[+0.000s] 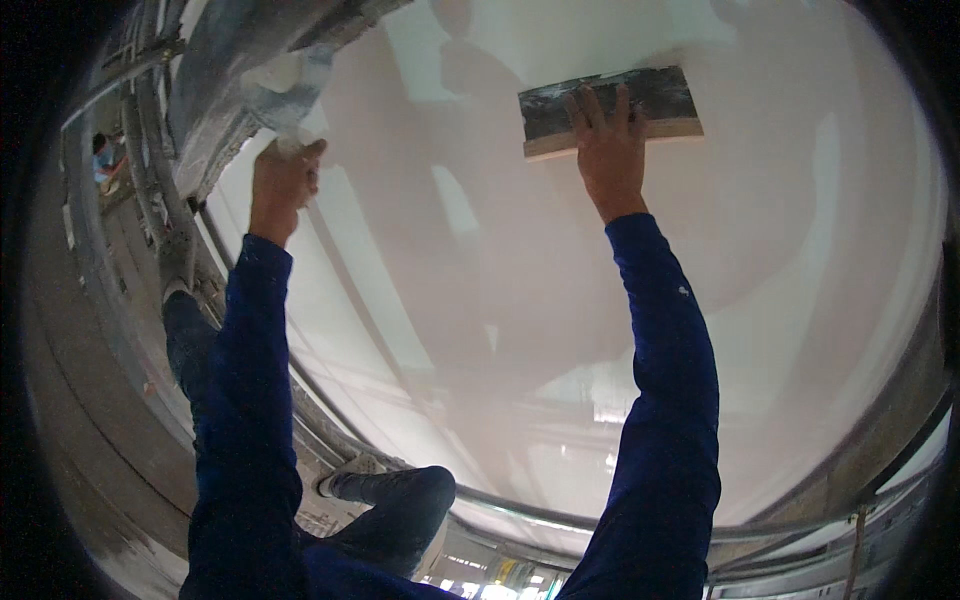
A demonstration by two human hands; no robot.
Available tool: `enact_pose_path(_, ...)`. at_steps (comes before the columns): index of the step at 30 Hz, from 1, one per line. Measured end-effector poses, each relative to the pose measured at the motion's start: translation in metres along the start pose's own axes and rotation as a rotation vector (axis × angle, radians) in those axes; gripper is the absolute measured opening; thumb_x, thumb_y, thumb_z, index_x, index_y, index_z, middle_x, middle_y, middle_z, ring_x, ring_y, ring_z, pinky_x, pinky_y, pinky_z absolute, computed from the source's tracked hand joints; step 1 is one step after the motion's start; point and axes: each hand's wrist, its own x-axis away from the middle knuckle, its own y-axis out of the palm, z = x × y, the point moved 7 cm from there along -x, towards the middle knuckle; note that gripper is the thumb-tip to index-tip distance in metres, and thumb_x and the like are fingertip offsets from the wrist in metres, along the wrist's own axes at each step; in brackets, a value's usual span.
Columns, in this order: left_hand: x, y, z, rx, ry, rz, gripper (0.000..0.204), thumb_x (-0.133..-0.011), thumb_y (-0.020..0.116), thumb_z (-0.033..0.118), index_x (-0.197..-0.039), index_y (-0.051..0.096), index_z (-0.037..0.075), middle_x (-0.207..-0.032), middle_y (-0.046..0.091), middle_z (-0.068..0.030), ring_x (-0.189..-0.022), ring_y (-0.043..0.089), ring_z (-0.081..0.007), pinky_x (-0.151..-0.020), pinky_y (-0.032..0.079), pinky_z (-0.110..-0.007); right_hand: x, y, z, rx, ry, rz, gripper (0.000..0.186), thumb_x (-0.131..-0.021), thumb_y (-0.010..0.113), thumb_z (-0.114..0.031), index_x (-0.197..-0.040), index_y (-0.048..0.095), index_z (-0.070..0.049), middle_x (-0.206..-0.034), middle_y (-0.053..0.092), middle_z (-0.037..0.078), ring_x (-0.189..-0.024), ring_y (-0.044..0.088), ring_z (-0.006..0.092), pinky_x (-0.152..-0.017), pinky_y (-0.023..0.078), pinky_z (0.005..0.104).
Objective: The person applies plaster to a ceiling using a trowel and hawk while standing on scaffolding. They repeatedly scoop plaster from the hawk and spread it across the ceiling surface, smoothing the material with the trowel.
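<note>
Right hand [610,155]: holding; fingers splayed over the dark face of a wide-bladed spreader [668,98], palm end at its wooden strip; thumb not clearly made out.

Wide-bladed spreader, landmark for this entry: dark, pale-smeared blade; light wooden strip along the wrist side. It lies directly under the right hand's fingers, long axis running left to right, roughly square across the right forearm. Right hand touching; left hand well apart. Whether the blade edge bears on the surface behind cannot be told.

Left hand [279,190]: to the left of the spreader and slightly nearer the body; a closed fist round the handle of a putty knife [288,100], blade pointing away from the wrist, grey, blurred, with a whitish patch; paste or reflection, cannot tell.

Sleeves [672,360]: a dark blue pair, one below the spreader, the other below and to its left; a pale speck on the right one.

Panel [500,310]: large, white, glossy, behind the spreader and spreading on every side of it; reflections and shadows across it.

Bent knee [425,490], dark trousers: far below the spreader, to its left.

Co-worker [105,162], light blue top: far left of the spreader, small, beyond grey metal framing [150,150].

Containers: none that can be made out; contents, therefore, unlisted.
</note>
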Motion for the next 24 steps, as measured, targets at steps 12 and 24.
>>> enact_pose_path(12, 0.004, -0.015, -0.039, -0.168, -0.041, -0.065, 0.017, -0.086, 0.071, 0.017, -0.079, 0.057, 0.011, -0.061, 0.047, 0.0047, -0.045, 0.039, -0.0053, -0.039, 0.03, -0.022, 0.272, -0.004, 0.006, -0.163, 0.064, -0.274, 0.062, -0.088, 0.06, -0.021, -0.145, 0.039, -0.029, -0.149, 0.04, -0.002, -0.138, 0.033, 0.036, -0.11, 0.032, 0.0532)
enact_pose_path(24, -0.128, -0.017, -0.041, -1.117, 0.667, -0.537, 0.024, -0.087, 0.068, 0.017, -0.106, 0.059, 0.006, -0.069, 0.056, -0.0022, -0.049, 0.05, -0.011, -0.046, 0.043, -0.028, 0.329, -0.071, -0.004, -0.378, 0.405, -0.53, 0.065, -0.08, 0.055, 0.002, -0.141, 0.047, -0.018, -0.146, 0.044, 0.005, -0.137, 0.036, 0.0326, -0.112, 0.027, 0.0491)
